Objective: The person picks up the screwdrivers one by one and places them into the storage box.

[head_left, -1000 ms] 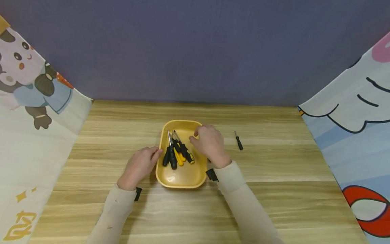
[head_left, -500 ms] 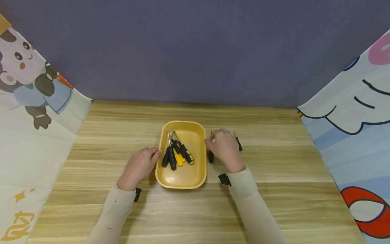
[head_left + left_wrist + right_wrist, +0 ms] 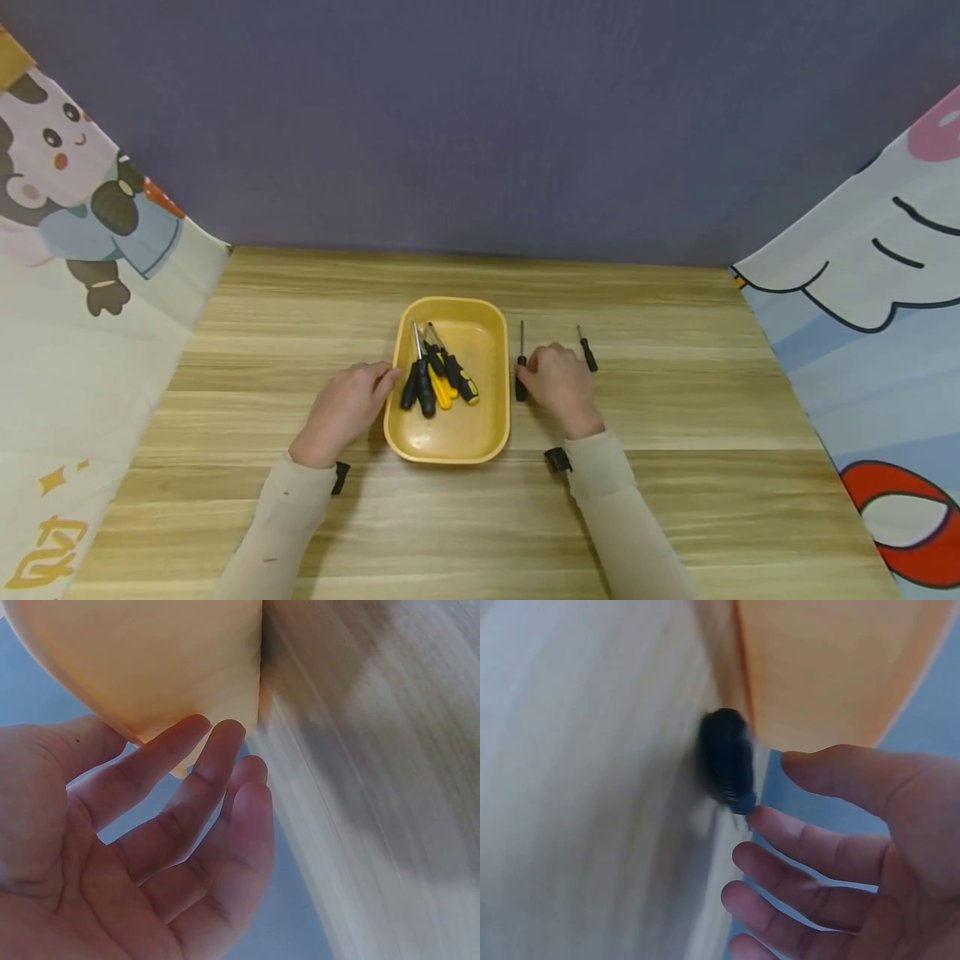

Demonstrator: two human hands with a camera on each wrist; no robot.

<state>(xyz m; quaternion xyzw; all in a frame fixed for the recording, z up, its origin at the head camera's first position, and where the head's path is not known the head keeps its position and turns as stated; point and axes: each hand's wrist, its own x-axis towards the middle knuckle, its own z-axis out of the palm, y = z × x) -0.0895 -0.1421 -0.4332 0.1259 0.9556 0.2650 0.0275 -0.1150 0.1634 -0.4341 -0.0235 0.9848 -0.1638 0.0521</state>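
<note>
My left hand (image 3: 343, 415) holds the left rim of a yellow plastic tray (image 3: 450, 440). In the left wrist view its thumb goes over the rim while the index finger lies against the outer wall. Beside the tray's right side, a black-handled screwdriver (image 3: 521, 387) lies on the table, shaft pointing away. My right hand (image 3: 561, 385) is at that handle; the right wrist view has thumb and index finger apart, with the index fingertip close to the handle (image 3: 727, 759). Whether it touches cannot be told.
Inside the tray lie a black-handled screwdriver (image 3: 425, 395), a black-and-yellow one (image 3: 462, 383) and other tools with yellow parts (image 3: 439, 392). A smaller screwdriver (image 3: 588, 358) lies right of my right hand. A dark blue-grey panel (image 3: 480, 133) stands behind the wooden table (image 3: 675, 500).
My right hand has left the space over the tray's right side, moved right and come down beside the black-handled screwdriver, which now shows fully. My left hand has stayed on the rim.
</note>
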